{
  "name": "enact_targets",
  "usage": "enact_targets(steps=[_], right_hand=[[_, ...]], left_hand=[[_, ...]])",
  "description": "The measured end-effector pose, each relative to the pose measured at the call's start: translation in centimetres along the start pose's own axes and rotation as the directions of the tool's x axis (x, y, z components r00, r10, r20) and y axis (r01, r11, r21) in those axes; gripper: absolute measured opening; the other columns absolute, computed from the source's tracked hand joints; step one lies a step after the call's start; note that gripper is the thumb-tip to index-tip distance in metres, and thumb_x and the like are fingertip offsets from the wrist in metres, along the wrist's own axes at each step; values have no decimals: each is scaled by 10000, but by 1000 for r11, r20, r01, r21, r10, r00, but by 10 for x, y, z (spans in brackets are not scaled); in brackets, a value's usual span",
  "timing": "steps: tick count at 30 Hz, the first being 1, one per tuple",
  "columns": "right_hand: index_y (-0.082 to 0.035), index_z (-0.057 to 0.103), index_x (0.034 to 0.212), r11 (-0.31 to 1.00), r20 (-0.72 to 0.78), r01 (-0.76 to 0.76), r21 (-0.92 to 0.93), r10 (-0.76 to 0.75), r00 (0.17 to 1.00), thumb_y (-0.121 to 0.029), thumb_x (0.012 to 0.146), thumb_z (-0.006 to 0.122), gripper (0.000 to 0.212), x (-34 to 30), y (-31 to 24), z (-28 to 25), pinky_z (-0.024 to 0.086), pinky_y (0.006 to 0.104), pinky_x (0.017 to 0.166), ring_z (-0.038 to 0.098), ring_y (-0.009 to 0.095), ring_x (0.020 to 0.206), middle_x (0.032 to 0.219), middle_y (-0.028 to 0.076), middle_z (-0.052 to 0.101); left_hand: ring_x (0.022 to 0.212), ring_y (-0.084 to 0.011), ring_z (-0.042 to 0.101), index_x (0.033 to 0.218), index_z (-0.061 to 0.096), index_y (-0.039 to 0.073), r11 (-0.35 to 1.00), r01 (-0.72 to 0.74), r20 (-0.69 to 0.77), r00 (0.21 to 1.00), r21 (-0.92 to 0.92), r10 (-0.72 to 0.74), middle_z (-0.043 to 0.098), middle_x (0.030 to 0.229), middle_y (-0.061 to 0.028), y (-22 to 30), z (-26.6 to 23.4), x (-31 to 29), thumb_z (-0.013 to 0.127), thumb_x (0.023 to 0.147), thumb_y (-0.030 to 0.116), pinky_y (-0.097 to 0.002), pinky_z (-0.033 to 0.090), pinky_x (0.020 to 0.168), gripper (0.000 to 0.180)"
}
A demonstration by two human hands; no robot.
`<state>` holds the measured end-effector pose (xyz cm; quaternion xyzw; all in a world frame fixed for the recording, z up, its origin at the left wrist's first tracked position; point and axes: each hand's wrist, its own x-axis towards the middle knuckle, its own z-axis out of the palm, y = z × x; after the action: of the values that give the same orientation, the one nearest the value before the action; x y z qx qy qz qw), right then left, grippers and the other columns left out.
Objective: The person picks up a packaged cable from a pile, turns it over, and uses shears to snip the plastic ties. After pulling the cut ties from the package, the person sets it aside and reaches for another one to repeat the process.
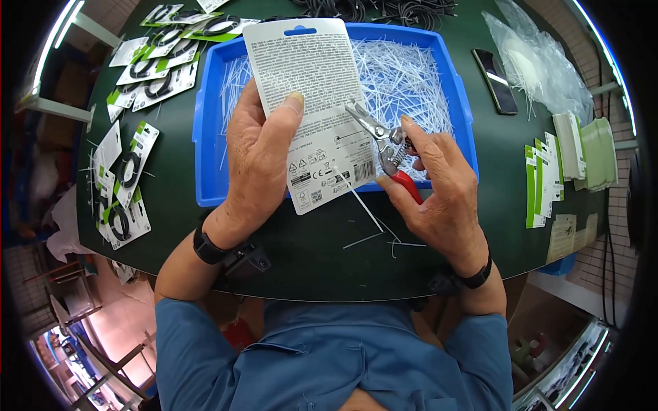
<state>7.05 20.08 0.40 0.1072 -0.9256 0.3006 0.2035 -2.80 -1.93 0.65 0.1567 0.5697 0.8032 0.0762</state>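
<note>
My left hand grips a white cardboard package card by its left side, thumb on the printed back. The card is tilted, its hanging slot at the far end. My right hand is closed round red-handled pruning shears, whose tips lie over the card's right part, slightly parted. From the card's lower part a white cable-tie tail sticks out toward me. Under the card, a blue tray holds many thin white plastic strips. What is on the card's other side is hidden.
Carded black cables lie along the left, more at the far left. Loose black cables are at the back. On the right are a phone, clear plastic bags and stacked cards. Cut strips lie near the front edge.
</note>
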Motion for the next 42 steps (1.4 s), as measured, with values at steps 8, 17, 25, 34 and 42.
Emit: enact_targets(steps=[8, 17, 25, 34, 42], right_hand=[[-19, 595, 1436, 992, -44, 46, -116, -51, 998, -68, 729, 889, 768, -3, 2, 2, 557, 349, 722, 650, 259, 841, 1000, 153, 662], [-27, 592, 1445, 993, -56, 47, -106, -53, 997, -60, 731, 891, 775, -9, -2, 7, 539, 336, 641, 647, 240, 796, 969, 136, 664], [-28, 602, 1434, 999, -3, -17, -36, 17, 1000, -61, 735, 895, 759, -12, -4, 14, 513, 296, 597, 597, 182, 721, 937, 117, 658], [-44, 643, 1391, 999, 23, -31, -9, 31, 999, -49, 721, 899, 718, -5, -2, 10, 511, 290, 611, 590, 172, 718, 925, 103, 656], [-51, 649, 1382, 987, 147, 34, 155, -57, 988, 2, 688, 882, 734, -5, -5, 2, 524, 299, 653, 608, 181, 762, 940, 98, 662]], left_hand=[[1016, -101, 652, 1360, 527, -22, 999, 20, 51, 999, -43, -17, 680, 1213, -104, -3, 6, -8, 529, 1080, 175, -266, 549, 895, 343], [1025, -98, 650, 1366, 526, -13, 990, -11, 8, 1000, -140, 12, 673, 1226, -93, -5, 17, -17, 530, 1086, 190, -273, 555, 900, 346], [978, -87, 647, 1321, 559, -11, 990, 5, -23, 1000, -144, -8, 684, 1170, -85, -9, 15, -16, 524, 1078, 174, -268, 558, 863, 307], [928, -116, 687, 1281, 567, -19, 993, 29, -83, 996, -117, -39, 698, 1100, -98, -5, 8, -4, 528, 1071, 186, -272, 580, 816, 295], [909, -155, 729, 1269, 552, -30, 978, -44, -151, 988, -204, 13, 698, 1108, -125, 5, -1, 5, 520, 1070, 192, -289, 615, 782, 300]])
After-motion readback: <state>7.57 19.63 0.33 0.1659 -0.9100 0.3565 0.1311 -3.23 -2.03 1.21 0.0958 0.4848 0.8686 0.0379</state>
